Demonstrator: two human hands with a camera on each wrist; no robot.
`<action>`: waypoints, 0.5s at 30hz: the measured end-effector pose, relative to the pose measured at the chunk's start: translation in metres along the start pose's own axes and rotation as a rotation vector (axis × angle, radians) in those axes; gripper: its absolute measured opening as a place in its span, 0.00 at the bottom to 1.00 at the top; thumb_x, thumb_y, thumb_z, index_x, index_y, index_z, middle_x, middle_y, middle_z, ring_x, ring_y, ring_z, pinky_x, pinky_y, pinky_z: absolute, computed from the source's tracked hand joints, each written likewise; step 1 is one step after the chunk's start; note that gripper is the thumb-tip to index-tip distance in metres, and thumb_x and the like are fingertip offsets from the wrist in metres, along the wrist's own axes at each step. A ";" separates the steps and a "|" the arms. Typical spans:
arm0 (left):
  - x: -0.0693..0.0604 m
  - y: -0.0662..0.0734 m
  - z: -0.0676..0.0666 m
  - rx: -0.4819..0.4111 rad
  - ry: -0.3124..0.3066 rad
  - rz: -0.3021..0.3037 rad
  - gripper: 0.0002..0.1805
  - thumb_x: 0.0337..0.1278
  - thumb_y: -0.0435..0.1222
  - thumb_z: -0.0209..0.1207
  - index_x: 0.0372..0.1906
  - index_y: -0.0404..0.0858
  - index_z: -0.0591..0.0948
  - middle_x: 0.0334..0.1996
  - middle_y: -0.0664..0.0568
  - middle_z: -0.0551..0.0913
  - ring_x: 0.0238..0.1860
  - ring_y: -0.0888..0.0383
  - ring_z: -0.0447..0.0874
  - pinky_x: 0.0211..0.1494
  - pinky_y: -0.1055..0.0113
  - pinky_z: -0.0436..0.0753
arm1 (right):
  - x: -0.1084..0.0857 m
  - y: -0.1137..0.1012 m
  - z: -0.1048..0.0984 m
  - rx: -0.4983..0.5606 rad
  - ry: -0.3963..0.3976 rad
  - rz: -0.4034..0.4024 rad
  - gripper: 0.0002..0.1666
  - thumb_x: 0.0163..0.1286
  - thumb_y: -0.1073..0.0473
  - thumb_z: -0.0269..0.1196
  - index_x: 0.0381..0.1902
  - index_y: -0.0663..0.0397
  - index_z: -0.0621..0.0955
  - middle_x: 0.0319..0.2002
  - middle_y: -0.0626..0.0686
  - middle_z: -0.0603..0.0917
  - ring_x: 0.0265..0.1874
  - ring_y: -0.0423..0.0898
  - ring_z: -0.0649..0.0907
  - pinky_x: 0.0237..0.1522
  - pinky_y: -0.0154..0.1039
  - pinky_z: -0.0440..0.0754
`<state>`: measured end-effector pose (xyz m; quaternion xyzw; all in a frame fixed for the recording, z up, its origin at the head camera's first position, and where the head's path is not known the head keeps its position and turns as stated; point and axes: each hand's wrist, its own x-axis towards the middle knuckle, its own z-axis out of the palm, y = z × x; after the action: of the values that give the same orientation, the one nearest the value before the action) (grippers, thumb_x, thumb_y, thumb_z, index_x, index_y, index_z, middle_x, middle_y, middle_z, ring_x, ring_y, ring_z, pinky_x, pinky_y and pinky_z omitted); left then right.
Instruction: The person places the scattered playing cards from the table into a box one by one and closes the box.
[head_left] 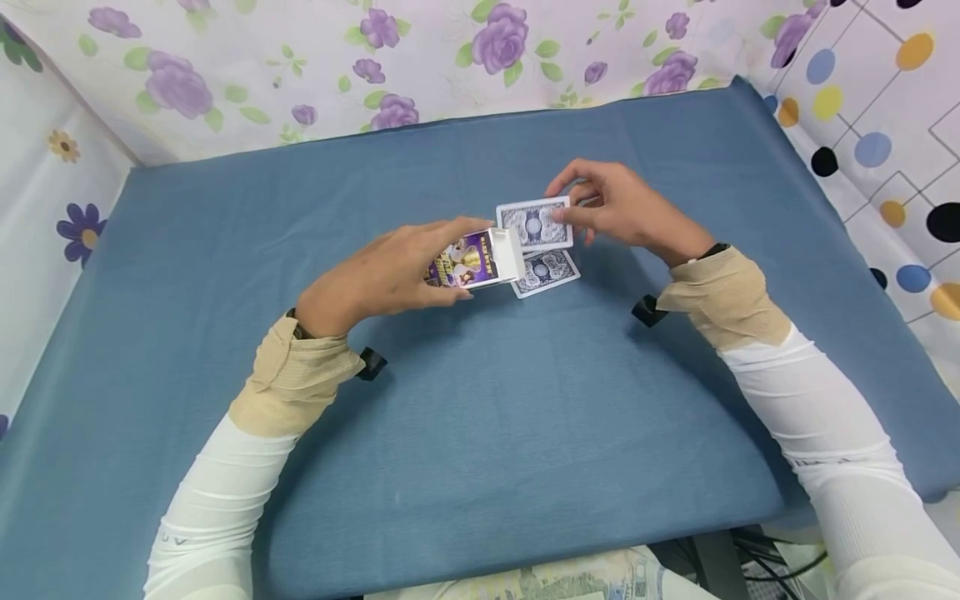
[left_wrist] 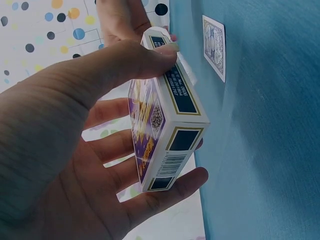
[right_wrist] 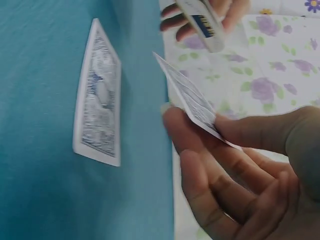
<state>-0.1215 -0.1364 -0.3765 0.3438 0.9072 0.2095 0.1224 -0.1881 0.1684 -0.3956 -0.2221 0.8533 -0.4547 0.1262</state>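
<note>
My left hand point(head_left: 390, 267) grips a purple and white playing card box point(head_left: 468, 260) between thumb and fingers, above the table. Its end with the white flap points right, toward my other hand; the barcode end shows in the left wrist view. A playing card point(head_left: 534, 223), patterned blue-grey back up, is pinched between the thumb and fingers of my right hand point(head_left: 618, 208), just beyond the box's flap. Another playing card point(head_left: 551, 271) lies back up on the cloth, partly hidden in the head view by the box and the held card. How many cards the box contains is hidden.
A blue cloth point(head_left: 480, 417) covers the table. Flowered sheeting point(head_left: 442, 58) hangs along the far side, with dotted sheeting point(head_left: 877, 125) at the right. Cables point(head_left: 780, 571) and a patterned fabric show below the front edge.
</note>
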 end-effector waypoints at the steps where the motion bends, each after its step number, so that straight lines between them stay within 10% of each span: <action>1: 0.000 0.000 0.000 -0.001 0.001 -0.001 0.42 0.62 0.43 0.68 0.78 0.51 0.61 0.61 0.49 0.77 0.43 0.55 0.78 0.42 0.61 0.79 | -0.001 -0.002 -0.002 0.012 0.031 -0.004 0.14 0.71 0.62 0.66 0.52 0.59 0.79 0.35 0.58 0.87 0.29 0.56 0.85 0.28 0.43 0.83; 7: 0.001 0.000 -0.001 -0.003 0.011 0.006 0.45 0.61 0.43 0.69 0.79 0.52 0.58 0.60 0.49 0.77 0.44 0.55 0.78 0.45 0.60 0.79 | -0.010 -0.016 -0.014 0.124 0.155 -0.030 0.16 0.71 0.61 0.67 0.53 0.60 0.79 0.35 0.56 0.87 0.24 0.49 0.86 0.25 0.40 0.83; 15: 0.000 -0.001 -0.001 -0.024 0.017 -0.011 0.44 0.61 0.42 0.69 0.78 0.50 0.61 0.59 0.49 0.78 0.46 0.55 0.78 0.46 0.60 0.79 | -0.020 -0.032 -0.015 0.153 0.100 -0.085 0.16 0.71 0.59 0.67 0.52 0.59 0.78 0.36 0.59 0.87 0.24 0.53 0.87 0.26 0.42 0.84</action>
<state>-0.1223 -0.1378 -0.3765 0.3354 0.9076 0.2223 0.1199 -0.1688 0.1739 -0.3605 -0.2249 0.8110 -0.5341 0.0806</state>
